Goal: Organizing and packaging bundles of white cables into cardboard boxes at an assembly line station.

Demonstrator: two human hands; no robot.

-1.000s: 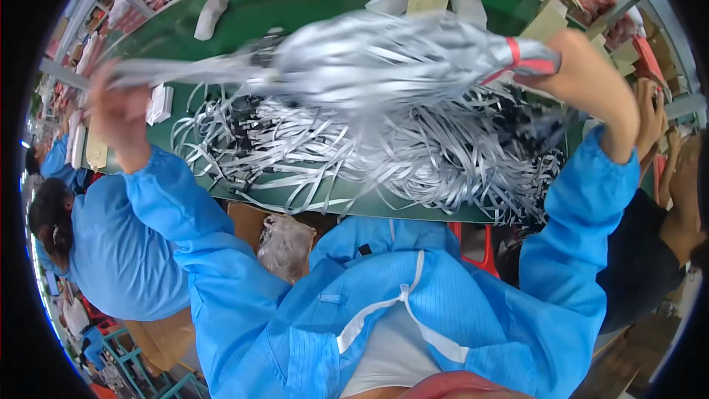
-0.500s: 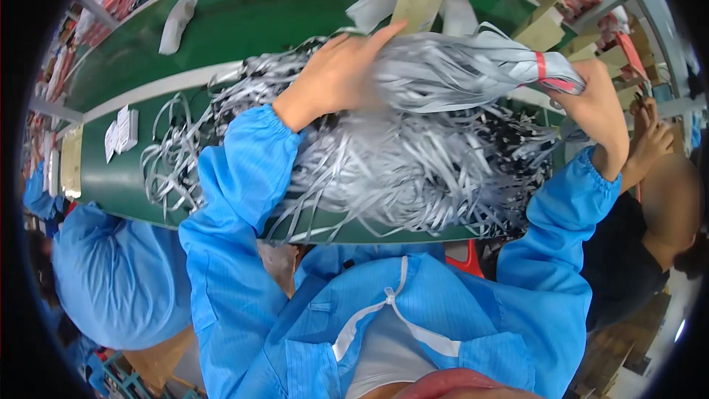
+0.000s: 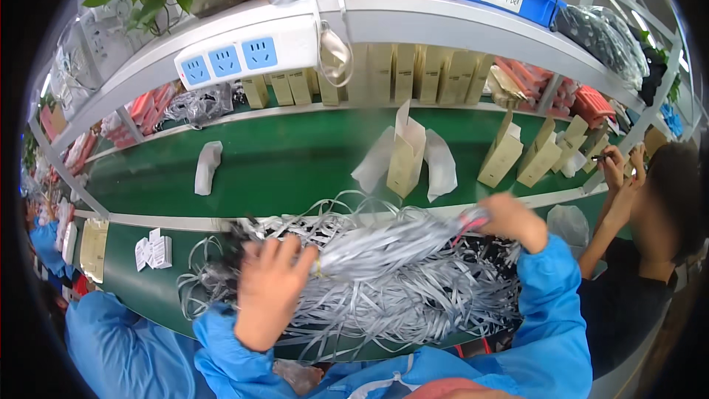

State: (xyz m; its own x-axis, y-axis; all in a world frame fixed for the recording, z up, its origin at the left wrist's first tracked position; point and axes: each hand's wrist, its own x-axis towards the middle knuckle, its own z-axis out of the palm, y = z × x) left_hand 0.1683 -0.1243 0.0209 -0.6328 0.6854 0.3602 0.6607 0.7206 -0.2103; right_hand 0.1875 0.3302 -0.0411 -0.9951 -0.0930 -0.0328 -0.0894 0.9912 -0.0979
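A long bundle of grey flat straps [image 3: 384, 247] stretches slantwise between my hands, blurred by motion. My right hand [image 3: 513, 220] is closed around its right end, beside a red band [image 3: 469, 222] tied there. At the bundle's left end, near dark strap ends, my left hand [image 3: 273, 288] lies with its fingers stretched and somewhat apart. It seems to touch the straps; how firmly I cannot tell. Underneath spreads a big tangled pile of similar grey straps [image 3: 399, 310] with black ends, covering the near side of the green table.
Beyond a pale rail is a green conveyor belt [image 3: 288, 148] carrying upright beige boxes [image 3: 406, 159] and white wrapped pieces [image 3: 208, 168]. White cards [image 3: 153, 251] lie left of the pile. A power strip [image 3: 247, 52] hangs from the shelf above. A co-worker [image 3: 642, 251] is on the right.
The view has tilted up, showing the shelf and more boxes. My left hand has slid leftward along the bundle to its dark end, while my right hand keeps hold beside the red band.
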